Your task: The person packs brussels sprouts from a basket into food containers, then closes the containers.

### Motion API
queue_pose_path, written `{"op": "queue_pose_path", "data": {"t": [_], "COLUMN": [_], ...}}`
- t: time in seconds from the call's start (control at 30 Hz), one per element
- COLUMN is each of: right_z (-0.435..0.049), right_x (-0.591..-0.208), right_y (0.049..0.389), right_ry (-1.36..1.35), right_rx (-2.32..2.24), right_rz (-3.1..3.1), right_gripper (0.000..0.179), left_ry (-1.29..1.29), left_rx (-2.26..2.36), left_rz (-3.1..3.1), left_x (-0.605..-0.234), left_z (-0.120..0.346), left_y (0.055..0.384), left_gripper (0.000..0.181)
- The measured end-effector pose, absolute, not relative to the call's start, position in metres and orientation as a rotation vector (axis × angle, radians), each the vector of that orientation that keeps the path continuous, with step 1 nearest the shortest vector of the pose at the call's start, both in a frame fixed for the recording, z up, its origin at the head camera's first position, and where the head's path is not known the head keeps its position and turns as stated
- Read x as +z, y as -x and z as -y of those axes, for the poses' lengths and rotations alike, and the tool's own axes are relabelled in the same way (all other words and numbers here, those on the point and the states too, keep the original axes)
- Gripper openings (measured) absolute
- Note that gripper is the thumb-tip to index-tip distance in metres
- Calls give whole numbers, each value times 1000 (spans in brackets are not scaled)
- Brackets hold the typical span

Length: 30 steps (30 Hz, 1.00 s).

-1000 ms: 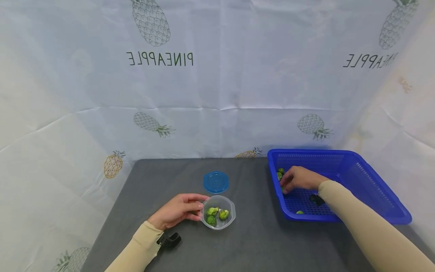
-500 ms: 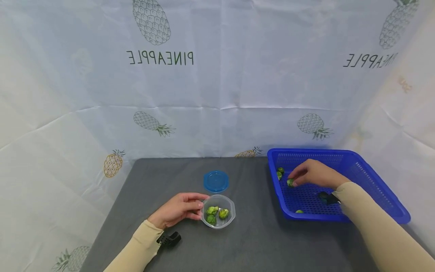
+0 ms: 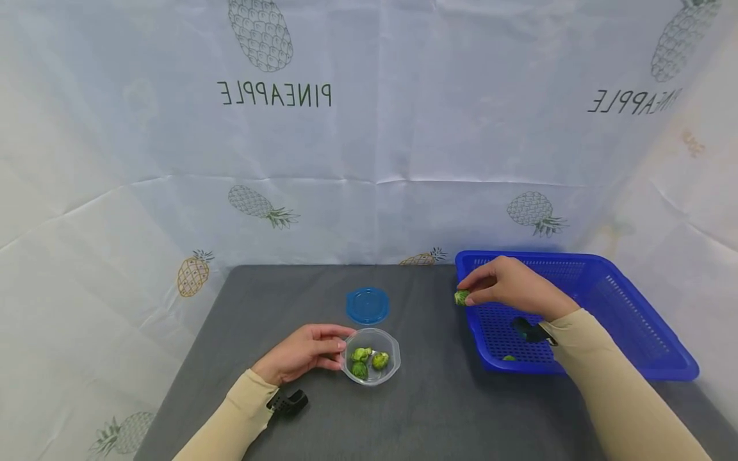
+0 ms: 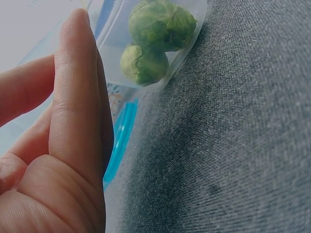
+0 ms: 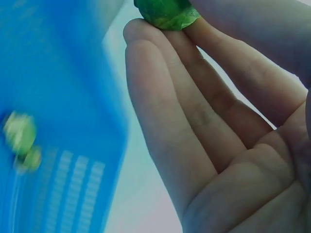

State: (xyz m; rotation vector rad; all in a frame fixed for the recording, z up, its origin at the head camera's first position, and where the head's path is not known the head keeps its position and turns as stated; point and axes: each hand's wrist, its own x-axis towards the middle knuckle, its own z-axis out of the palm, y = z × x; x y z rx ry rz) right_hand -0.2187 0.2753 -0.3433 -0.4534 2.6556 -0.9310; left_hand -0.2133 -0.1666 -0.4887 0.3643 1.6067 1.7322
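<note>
My left hand (image 3: 302, 353) holds the left side of a small clear plastic container (image 3: 390, 371), its fingertips at the rim. Inside lie three Brussels sprouts (image 3: 380, 360); some show through the wall in the left wrist view, above my fingers. Over the left edge of a blue plastic basket (image 3: 651, 326), my right hand (image 3: 513, 285) pinches another Brussels sprout (image 3: 461, 297) between thumb and fingertips. The right wrist view shows this sprout (image 5: 166, 13) at the top, partly cut off. Loose sprouts (image 5: 20, 132) lie in the basket below, blurred there.
A blue lid (image 3: 368, 306) lies flat on the grey tabletop (image 3: 426, 410), just behind the container. One more sprout (image 3: 510, 358) sits near the basket's front wall. Behind the table hangs a pineapple-print curtain (image 3: 369, 128).
My right hand has lifted a Brussels sprout from inside the basket and carried it left to the basket's edge. My left hand and the container stay in place.
</note>
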Motion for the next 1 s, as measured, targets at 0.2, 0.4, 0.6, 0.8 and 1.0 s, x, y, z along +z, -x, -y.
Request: {"op": "queue_pose_path", "data": {"t": [0.2, 0.4, 0.6, 0.8, 1.0], "right_z": [-229, -183, -147, -132, -125], "right_x": [-349, -372, -398, -416, -423], "right_y": [215, 202, 190, 183, 183], "right_ry": [539, 643, 719, 724, 774], "right_rx": [-980, -1016, -1061, -1072, -1056], "right_rz": [-2650, -2628, -2580, -2524, -2516], "right_gripper": [20, 19, 18, 20, 20], "left_ry": [-359, -359, -355, -345, -354], "left_rx": [1733, 1729, 1729, 1722, 1724], "left_rz": [-1627, -1637, -1633, -1627, -1623], "left_x": [-488, -490, -488, -487, -487], "left_z": [167, 166, 167, 166, 168], "left_y": [214, 214, 214, 214, 214], "left_gripper": [53, 52, 51, 52, 53]}}
